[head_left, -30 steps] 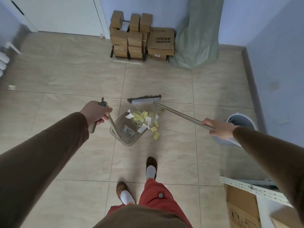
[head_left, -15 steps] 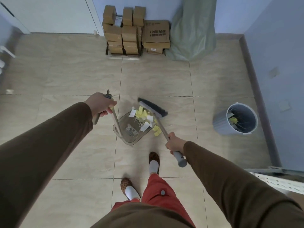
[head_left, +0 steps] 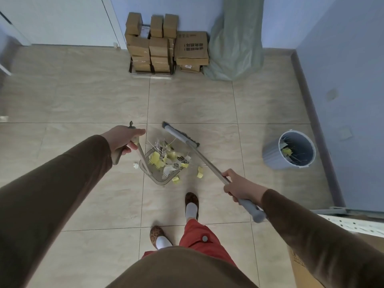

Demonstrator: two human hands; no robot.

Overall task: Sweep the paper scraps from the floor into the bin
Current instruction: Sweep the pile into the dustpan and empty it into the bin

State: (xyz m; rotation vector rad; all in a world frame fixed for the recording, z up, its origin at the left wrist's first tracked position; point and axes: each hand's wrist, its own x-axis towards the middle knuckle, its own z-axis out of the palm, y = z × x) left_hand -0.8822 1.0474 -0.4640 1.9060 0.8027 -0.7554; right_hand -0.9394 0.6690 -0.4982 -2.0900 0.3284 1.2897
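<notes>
My left hand [head_left: 122, 140] grips the upright handle of a clear dustpan [head_left: 161, 178] resting on the tiled floor in front of my feet. Yellow and white paper scraps [head_left: 168, 160] lie piled in the pan. A few yellow scraps [head_left: 200, 172] sit on the floor just right of it, and a white scrap [head_left: 136, 165] lies to its left. My right hand [head_left: 239, 187] grips the broom's long handle near its grey end. The broom head [head_left: 180, 134] rests on the floor beyond the pan. A grey bin [head_left: 272, 156] stands at the right, with scraps inside.
Stacked cardboard boxes [head_left: 166, 46] and a green sack [head_left: 234, 44] stand against the far wall. The blue wall [head_left: 342, 80] runs down the right side behind the bin. A white perforated shelf [head_left: 357, 224] and a carton sit at lower right.
The broom has drawn the scraps further into the dustpan and its head has swung out beyond the pan. My right hand has moved right and back; a few scraps spilled beside the pan.
</notes>
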